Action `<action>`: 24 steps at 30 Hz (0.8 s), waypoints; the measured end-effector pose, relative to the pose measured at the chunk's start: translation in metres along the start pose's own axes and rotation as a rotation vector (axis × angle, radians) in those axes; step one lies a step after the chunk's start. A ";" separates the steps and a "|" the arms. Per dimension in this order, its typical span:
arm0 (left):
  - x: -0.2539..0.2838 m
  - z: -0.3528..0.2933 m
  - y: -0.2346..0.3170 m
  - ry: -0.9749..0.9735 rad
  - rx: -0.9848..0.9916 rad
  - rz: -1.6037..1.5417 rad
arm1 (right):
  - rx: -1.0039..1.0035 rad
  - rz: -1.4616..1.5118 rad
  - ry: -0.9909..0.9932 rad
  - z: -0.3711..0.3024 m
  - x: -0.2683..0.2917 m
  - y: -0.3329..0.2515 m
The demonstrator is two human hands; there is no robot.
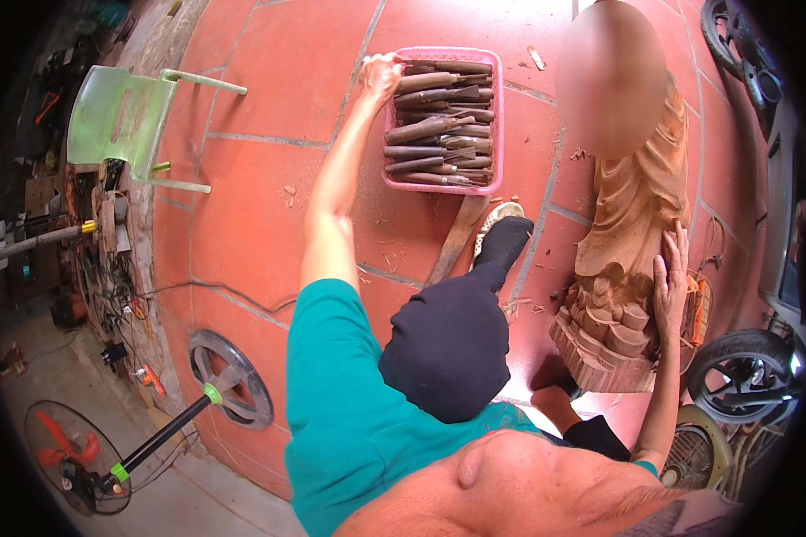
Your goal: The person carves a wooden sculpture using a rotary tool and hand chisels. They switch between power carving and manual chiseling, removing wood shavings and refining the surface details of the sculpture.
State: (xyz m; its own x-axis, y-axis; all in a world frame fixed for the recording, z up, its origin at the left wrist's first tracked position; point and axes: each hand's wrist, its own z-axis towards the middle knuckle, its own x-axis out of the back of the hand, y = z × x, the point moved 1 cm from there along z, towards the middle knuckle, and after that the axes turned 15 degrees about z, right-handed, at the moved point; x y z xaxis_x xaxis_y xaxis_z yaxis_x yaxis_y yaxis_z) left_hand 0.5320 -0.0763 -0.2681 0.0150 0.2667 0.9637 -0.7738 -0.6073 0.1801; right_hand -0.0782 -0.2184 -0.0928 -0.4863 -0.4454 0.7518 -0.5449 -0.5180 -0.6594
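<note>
My left hand [381, 77] is closed around the far left corner of a pink plastic basket [498, 125]. Inside the basket lies a pile of wood-handled carving tools [430, 130], several of them with metal blades showing. At my right stands or lies a brown wooden carving [634, 219] with flowing folds and a knobbly base; its far part is blurred. Flat against the side of that base rests my right hand [672, 282], its fingers stretched out.
A wooden stick [459, 240] lies on the red tiled floor [251, 197] by the basket, among wood shavings. To the left are a green plastic chair [121, 116] and a standing fan [72, 452]. Motorbike wheels [739, 376] and another fan [694, 452] line the right.
</note>
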 end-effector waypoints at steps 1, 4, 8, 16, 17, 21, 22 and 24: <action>-0.006 0.005 0.006 -0.018 0.023 0.071 | -0.001 0.006 0.000 -0.001 0.000 0.001; -0.019 0.018 0.017 -0.078 0.102 0.244 | -0.008 -0.007 -0.001 -0.001 0.000 0.003; -0.026 0.024 0.016 -0.117 0.140 0.273 | -0.007 0.008 0.001 0.000 -0.001 0.006; -0.028 0.029 0.017 -0.172 0.116 0.287 | -0.014 -0.013 -0.011 0.000 0.000 0.005; -0.028 0.029 0.019 -0.179 0.122 0.302 | -0.013 -0.006 -0.008 0.000 0.000 0.005; -0.027 0.032 0.022 -0.179 0.128 0.281 | -0.013 0.018 0.001 0.000 -0.001 0.005; -0.029 0.030 0.023 -0.164 0.114 0.297 | -0.017 0.024 0.002 0.000 0.000 0.004; -0.031 0.031 0.025 -0.164 0.042 0.316 | -0.022 0.011 0.004 -0.001 0.001 0.004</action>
State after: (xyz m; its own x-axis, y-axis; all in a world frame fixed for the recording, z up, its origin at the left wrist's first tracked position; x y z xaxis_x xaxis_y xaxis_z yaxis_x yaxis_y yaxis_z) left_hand 0.5319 -0.1231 -0.2870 -0.1167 -0.0607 0.9913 -0.7296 -0.6719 -0.1271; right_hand -0.0814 -0.2198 -0.0947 -0.4953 -0.4479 0.7444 -0.5541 -0.4971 -0.6677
